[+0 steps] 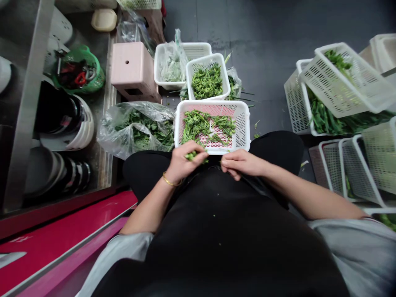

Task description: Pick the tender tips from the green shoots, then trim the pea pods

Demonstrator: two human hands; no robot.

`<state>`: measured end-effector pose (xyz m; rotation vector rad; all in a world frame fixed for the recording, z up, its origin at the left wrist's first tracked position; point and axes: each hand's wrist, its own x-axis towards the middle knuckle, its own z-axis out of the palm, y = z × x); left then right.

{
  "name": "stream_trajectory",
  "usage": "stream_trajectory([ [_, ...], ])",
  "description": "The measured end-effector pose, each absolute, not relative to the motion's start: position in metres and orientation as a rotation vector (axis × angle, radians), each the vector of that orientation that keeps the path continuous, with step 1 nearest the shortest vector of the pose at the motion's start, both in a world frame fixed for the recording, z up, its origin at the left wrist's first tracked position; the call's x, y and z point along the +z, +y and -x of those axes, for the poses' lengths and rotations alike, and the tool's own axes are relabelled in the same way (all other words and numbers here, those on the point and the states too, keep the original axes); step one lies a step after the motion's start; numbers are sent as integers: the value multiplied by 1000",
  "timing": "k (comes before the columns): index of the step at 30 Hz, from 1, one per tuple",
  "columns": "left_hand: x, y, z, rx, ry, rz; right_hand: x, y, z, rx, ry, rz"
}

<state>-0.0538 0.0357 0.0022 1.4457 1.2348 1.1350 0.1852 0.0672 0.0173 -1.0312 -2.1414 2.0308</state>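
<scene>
Just over my lap, my left hand (187,160) is closed around a small bunch of green vegetable stems (191,156), whose tips show between thumb and fingers. To its right, my right hand (235,162) has its thumb and fingers pinched together; whatever it may hold is too small to make out. Both hands are near the front rim of a white plastic basket (244,136). Loose green stems (194,126) lie in it, heaped at the left, with a smaller bunch (224,124) at the right.
Behind stands another white basket (227,84) of greens. A clear bag (139,128) of leaves and a pink stool (131,66) are on the left. At right are stacked baskets (340,95) with long greens. Metal shelving (27,103) holds pots and a green basket (82,68).
</scene>
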Motion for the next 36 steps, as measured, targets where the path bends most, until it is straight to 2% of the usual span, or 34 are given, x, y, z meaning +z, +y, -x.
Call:
stream_trajectory([
  [2,-4,42,72,1249,1183,-1117,27,82,-207,2066,-2391,965],
  [6,-10,58,91,1303,939,-715,29,124,-204,1531,-2799,1126],
  [10,-10,68,76,1137,918,-647,-26,156,-136,829,-2830,1631],
  [12,-13,72,70,1071,975,-622,-55,166,-107,715,-2916,1728],
  [15,-21,77,67,1026,1125,-621,-72,176,-102,889,-2832,1747],
  [20,-32,82,53,889,1217,-764,-37,165,-144,1895,-2047,1395],
  [23,-33,84,42,737,1102,-885,-19,139,-153,2031,-1844,1160],
  [25,-33,82,41,621,1043,-936,-13,120,-153,1801,-2032,1097],
  [28,-32,75,44,472,982,-971,-8,96,-158,1162,-2558,1027],
  [30,-32,68,45,423,945,-970,-2,85,-163,860,-2860,959],
  [36,-23,47,37,424,954,-1102,15,71,-167,643,-3114,882],
])
